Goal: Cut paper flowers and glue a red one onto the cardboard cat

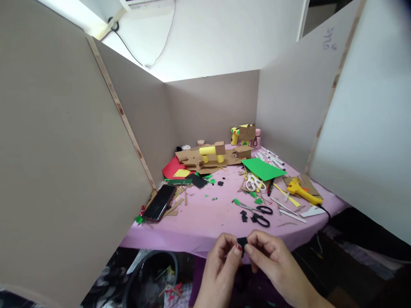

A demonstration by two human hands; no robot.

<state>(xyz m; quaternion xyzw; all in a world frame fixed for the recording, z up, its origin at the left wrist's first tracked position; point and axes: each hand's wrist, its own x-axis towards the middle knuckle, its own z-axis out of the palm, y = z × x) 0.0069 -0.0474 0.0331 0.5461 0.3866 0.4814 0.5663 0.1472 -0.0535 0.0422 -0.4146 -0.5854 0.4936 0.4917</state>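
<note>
A small piece of black paper (242, 242) is pinched between my two hands, just off the table's near edge. My left hand (221, 267) has thumb and fingers closed on its left side. On its right side, my right hand (271, 259) grips it the same way. Beyond the hands lie black-handled scissors (257, 209) with their blades apart, and small black paper scraps (244, 216) beside them. Farther back stands a figure made of yellow tubes (210, 152) with a cardboard box at one end.
A phone (159, 203) lies at left among cardboard scraps. At right are a yellow glue gun (303, 192), white-handled scissors (255, 183), green paper (263, 169) and several markers (272, 158). Tall grey panels (212, 98) enclose the pink table (199, 214). A bin (150, 278) stands below.
</note>
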